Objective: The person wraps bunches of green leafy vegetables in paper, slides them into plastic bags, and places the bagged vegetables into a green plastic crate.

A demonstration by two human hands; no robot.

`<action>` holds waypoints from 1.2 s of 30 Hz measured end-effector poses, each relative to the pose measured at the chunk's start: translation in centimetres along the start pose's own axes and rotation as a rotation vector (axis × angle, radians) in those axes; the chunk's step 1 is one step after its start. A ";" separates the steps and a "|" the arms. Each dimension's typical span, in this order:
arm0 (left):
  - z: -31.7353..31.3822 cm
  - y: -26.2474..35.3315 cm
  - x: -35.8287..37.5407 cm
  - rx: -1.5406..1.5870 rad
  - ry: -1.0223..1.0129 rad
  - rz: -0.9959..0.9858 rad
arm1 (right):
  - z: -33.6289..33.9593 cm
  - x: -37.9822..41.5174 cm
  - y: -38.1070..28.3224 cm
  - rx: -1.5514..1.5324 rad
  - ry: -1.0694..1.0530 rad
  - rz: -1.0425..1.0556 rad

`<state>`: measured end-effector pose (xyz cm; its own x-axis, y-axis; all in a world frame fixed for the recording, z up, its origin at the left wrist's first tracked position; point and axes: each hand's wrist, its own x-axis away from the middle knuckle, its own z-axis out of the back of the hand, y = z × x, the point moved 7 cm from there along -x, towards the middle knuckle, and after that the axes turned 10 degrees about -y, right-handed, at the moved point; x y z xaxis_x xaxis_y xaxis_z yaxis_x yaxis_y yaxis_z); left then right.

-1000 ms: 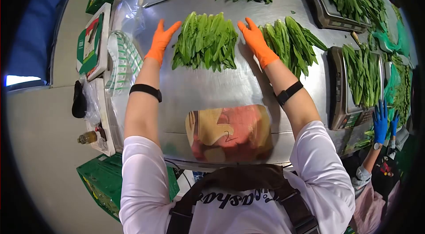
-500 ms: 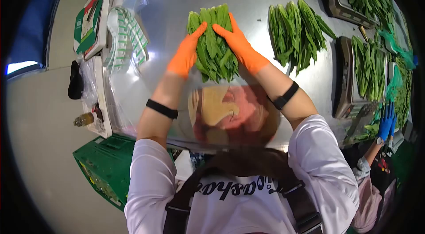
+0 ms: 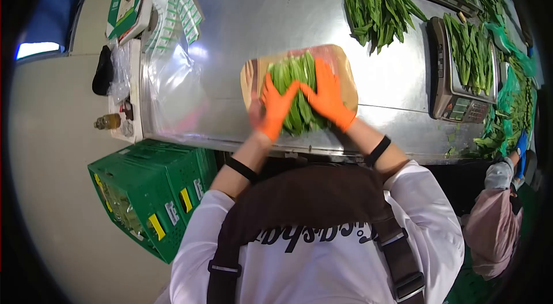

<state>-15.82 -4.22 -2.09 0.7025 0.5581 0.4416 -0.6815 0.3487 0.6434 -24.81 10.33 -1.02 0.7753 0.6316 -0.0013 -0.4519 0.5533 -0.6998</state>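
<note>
A bundle of long-leaved greens (image 3: pixel 300 109) lies on a rounded, flat mat (image 3: pixel 347 79) with a red and yellow pattern. Its pale stem ends point away from me and its leaf tips toward me. My left hand (image 3: pixel 279 107), in an orange glove, closes around the bundle's left side. On the right side, my right hand (image 3: pixel 328 95), gloved the same way, holds it with fingers along the edge. The two thumbs nearly meet on top of the leaves. Whether either hand also touches the mat is hidden.
More greens (image 3: pixel 380 10) lie on the metal table (image 3: pixel 242 22). At right, a scale (image 3: pixel 461 105) carries greens, with another scale beyond. Clear plastic and green-striped packaging (image 3: pixel 173 19) lie at left. Green crates (image 3: pixel 152 189) stand below left; a blue-gloved co-worker (image 3: pixel 495 212) is at right.
The greens have come nearer my body and now lie over the patterned mat. My hands moved with them, and my thumbs are closer together. The view has shifted too.
</note>
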 end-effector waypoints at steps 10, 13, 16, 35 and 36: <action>6.5 -10.5 -7.2 0.541 -0.143 0.132 | 6.8 2.4 9.6 -0.182 0.284 -0.256; 7.6 -7.5 -6.4 0.522 -0.188 -0.007 | 4.7 0.9 9.9 -0.196 -0.161 -0.555; 7.7 -1.4 -2.0 0.471 -0.301 0.005 | 5.3 -3.8 6.1 -0.529 -0.129 -0.412; 5.2 -5.7 4.7 1.138 -0.830 0.078 | -6.1 3.9 -15.2 0.384 -0.454 -0.022; 5.8 -7.0 4.3 1.149 -0.825 0.083 | -7.2 4.3 -15.2 0.388 -0.465 -0.017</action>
<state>-6.87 -8.63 -1.11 0.8583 -0.1863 0.4782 -0.4629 -0.6834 0.5646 -11.37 0.72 4.47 0.5495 0.7434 0.3814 -0.6367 0.6681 -0.3850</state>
